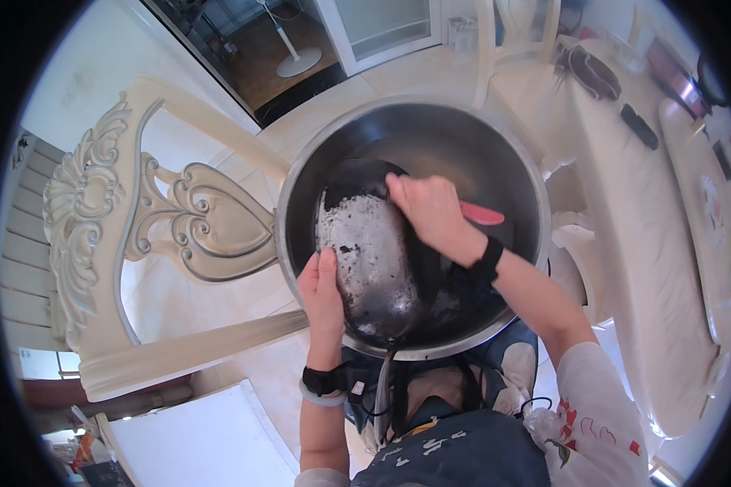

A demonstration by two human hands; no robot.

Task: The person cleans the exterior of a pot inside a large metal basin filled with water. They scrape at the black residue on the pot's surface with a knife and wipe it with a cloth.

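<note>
A large round metal basin (417, 353) stands before me, with a pan (371, 243) tilted in it. The pan's underside is up, dull silver with dark scorched patches, and black at its far end; its metal handle (384, 389) points towards my body over the near rim. My left hand (323, 292) grips the pan's left edge, thumb on top. Closed over the far right part of the pan, my right hand (429, 210) holds a tool whose red handle (482, 213) sticks out to the right. The tool's working end is hidden by the hand.
A carved cream chair (219, 219) stands left of the basin. A long cream table (639, 243) is at the right, bearing a dark cloth item (594, 73), a black object (639, 126) and a pot (676, 79). A white board-like surface (201, 438) lies at lower left.
</note>
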